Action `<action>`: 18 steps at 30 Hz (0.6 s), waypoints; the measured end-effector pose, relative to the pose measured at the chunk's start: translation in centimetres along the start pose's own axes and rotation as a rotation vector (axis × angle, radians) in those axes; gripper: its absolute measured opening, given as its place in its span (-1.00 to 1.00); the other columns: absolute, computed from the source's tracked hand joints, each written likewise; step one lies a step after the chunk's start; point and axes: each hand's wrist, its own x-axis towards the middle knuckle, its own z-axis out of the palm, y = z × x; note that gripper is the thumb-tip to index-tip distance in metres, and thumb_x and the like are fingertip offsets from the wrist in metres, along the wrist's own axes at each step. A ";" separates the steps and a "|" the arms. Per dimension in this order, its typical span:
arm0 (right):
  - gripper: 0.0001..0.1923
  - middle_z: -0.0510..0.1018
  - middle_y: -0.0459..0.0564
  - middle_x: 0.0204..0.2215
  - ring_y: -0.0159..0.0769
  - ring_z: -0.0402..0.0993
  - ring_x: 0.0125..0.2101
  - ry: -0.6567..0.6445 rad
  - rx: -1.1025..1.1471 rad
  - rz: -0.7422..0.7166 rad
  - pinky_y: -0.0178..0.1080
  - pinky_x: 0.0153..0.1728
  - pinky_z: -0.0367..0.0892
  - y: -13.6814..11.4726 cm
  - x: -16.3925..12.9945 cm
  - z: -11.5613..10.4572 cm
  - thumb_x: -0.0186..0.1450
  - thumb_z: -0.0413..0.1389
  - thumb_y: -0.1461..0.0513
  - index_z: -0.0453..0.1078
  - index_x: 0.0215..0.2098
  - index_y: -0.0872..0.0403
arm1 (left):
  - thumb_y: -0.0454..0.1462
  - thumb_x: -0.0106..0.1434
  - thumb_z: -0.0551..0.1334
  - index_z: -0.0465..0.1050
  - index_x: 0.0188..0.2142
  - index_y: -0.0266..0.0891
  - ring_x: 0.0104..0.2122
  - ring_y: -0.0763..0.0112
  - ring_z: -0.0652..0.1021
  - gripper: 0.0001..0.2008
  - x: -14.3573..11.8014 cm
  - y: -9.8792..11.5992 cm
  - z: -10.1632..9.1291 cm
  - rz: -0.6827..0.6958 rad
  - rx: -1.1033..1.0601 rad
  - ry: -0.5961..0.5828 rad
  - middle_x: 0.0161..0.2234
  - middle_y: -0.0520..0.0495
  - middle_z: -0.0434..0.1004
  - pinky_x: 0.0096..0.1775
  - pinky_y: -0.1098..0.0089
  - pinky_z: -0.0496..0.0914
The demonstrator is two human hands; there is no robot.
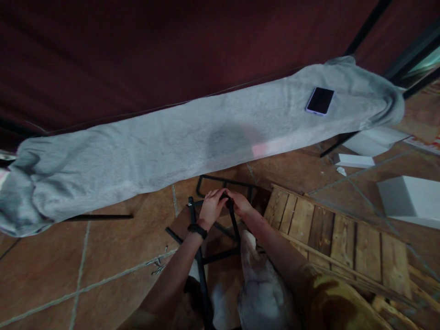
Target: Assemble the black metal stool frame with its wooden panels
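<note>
A black metal frame [202,256] of thin bars stands on the tiled floor in front of me. My left hand [211,206], with a dark band on its wrist, and my right hand [239,203] meet at one joint near the frame's top, fingers closed around the bar there. What the fingertips pinch is hidden. Several small screws [157,266] lie on the floor to the left of the frame.
A long surface draped in grey cloth [172,142] spans the view, with a phone [320,101] lying on it at the right. A slatted wooden panel [343,243] lies at the right. White boxes [410,197] sit on the floor beyond it. A dark red curtain hangs behind.
</note>
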 end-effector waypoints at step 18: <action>-0.74 0.44 -0.13 -0.59 -0.45 0.30 -0.67 0.089 0.283 0.155 -0.35 -0.64 0.26 1.2 -3.0 -0.6 0.23 0.14 0.04 0.37 -0.34 0.09 | -0.21 0.27 0.16 0.42 -0.22 -0.09 -0.29 0.31 0.55 -0.88 2.5 -1.5 2.4 -0.070 0.153 -0.059 -0.29 -0.01 0.56 -0.25 0.37 0.38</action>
